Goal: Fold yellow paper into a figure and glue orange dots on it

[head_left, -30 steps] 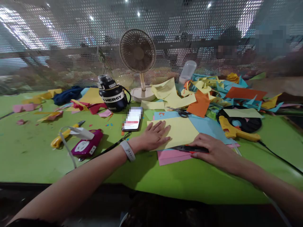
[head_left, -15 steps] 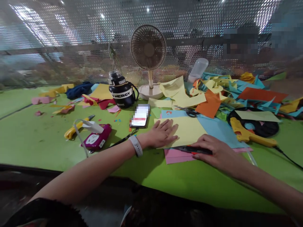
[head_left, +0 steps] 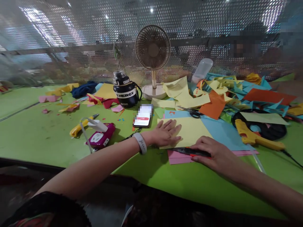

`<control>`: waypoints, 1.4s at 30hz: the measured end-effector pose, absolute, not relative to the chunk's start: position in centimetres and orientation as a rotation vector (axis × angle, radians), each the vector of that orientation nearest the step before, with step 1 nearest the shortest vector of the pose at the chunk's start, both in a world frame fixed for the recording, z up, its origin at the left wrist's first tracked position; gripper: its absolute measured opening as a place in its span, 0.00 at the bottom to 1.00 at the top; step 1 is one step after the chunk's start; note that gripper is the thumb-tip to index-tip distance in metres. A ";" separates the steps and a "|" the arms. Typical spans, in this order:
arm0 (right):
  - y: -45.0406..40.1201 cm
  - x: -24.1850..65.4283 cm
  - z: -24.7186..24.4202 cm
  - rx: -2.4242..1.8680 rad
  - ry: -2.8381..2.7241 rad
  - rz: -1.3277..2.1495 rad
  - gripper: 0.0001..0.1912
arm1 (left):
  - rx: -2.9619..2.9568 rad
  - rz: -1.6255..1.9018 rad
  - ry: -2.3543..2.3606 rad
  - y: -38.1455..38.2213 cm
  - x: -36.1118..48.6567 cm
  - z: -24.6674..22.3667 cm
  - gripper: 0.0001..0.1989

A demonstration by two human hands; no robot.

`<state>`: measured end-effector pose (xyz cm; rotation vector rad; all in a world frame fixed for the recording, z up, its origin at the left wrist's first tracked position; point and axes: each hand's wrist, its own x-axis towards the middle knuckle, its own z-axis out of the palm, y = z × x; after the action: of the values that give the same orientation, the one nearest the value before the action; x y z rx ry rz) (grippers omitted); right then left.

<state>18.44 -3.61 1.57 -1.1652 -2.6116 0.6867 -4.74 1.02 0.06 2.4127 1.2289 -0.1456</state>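
Note:
My left hand (head_left: 165, 134) lies flat, fingers spread, on the left part of a pale yellow sheet (head_left: 195, 127). In my right hand (head_left: 210, 149) is a black and red tool (head_left: 189, 151), perhaps a hole punch or stapler, at the sheet's front edge. Its jaws are partly hidden, so I cannot tell whether they grip the paper. Beneath the yellow sheet are a blue sheet (head_left: 224, 134) and a pink sheet (head_left: 181, 158). Black scissors (head_left: 195, 113) rest at the blue sheet's back edge.
A phone (head_left: 143, 116), a black bottle (head_left: 126, 93) and a fan (head_left: 153, 50) stand or lie behind my hands. A purple power block (head_left: 101, 138) and yellow cutter (head_left: 79, 127) are left. On the right are a yellow glue gun (head_left: 258, 137) and a heap of paper scraps (head_left: 236, 90).
The whole view has shifted, with the table's things a little further right in the picture. Both hands keep nearly the same places on the sheet and tool.

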 end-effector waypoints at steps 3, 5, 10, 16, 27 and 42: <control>-3.6 18.1 1.6 -1.156 -2.622 0.676 0.14 | 2.397 -0.161 1.227 0.9 -4.7 0.3 0.37; -3.6 17.8 1.6 -1.129 -2.633 0.667 0.14 | 2.391 -0.162 1.237 0.8 -4.7 0.5 0.37; -3.6 17.2 1.5 -1.093 -2.643 0.667 0.14 | 2.397 -0.139 1.246 0.7 -4.6 0.4 0.37; -3.5 16.7 1.5 -1.076 -2.655 0.690 0.13 | 2.403 -0.132 1.274 0.7 -4.4 0.2 0.37; -5.4 17.3 3.0 -0.908 -2.685 0.770 0.13 | 2.447 -0.158 1.263 0.6 -4.6 0.4 0.37; -6.2 39.8 3.1 -2.271 -1.527 0.037 0.20 | 2.497 -0.173 0.991 0.3 -7.4 1.1 0.35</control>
<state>39.85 -6.16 3.07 -2.2712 -1.5272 0.0366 -7.38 0.31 1.12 2.4970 0.9913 -0.1733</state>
